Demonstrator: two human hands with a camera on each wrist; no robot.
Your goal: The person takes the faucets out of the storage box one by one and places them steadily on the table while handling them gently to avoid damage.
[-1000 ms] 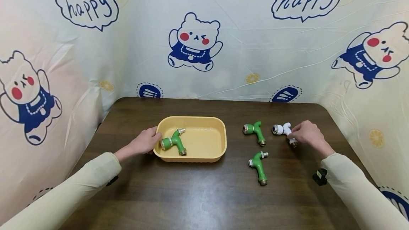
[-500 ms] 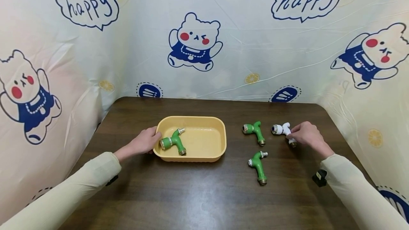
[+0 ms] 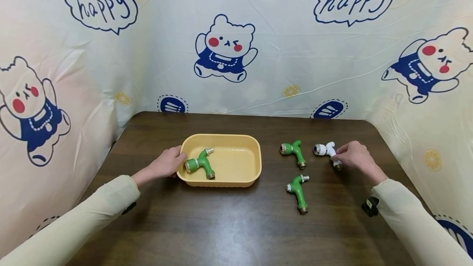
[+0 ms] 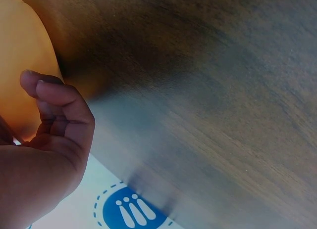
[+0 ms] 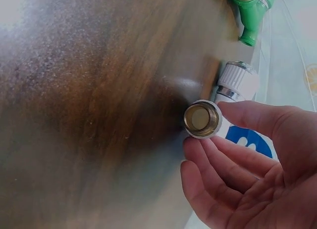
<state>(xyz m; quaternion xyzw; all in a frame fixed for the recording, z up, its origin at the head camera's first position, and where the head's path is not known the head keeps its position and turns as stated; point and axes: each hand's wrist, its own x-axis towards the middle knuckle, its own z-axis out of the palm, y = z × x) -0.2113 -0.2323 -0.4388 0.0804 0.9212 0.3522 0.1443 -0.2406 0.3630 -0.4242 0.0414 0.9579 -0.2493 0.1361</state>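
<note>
My left hand (image 3: pixel 166 163) holds the left end of a yellow plastic tray (image 3: pixel 240 179), with the fingers curled against its outer wall in the left wrist view. Inside the tray, towards its left end, lies a green tap (image 3: pixel 202 165) with a metal nozzle. Over on the right, my right hand (image 3: pixel 355 155) pinches the lower body of a white tap (image 3: pixel 322 150) between thumb and fingers. The right wrist view shows the tap's brass threaded end (image 5: pixel 202 119) facing the camera and its ribbed white knob (image 5: pixel 237 79) beyond.
Two more green taps lie on the brown table (image 3: pixel 229 225) between tray and white tap: one with a knob (image 3: pixel 297 151) at the back, another without (image 3: pixel 298 195) nearer the front. A printed cloth (image 3: pixel 273 52) rises behind the table and along both sides.
</note>
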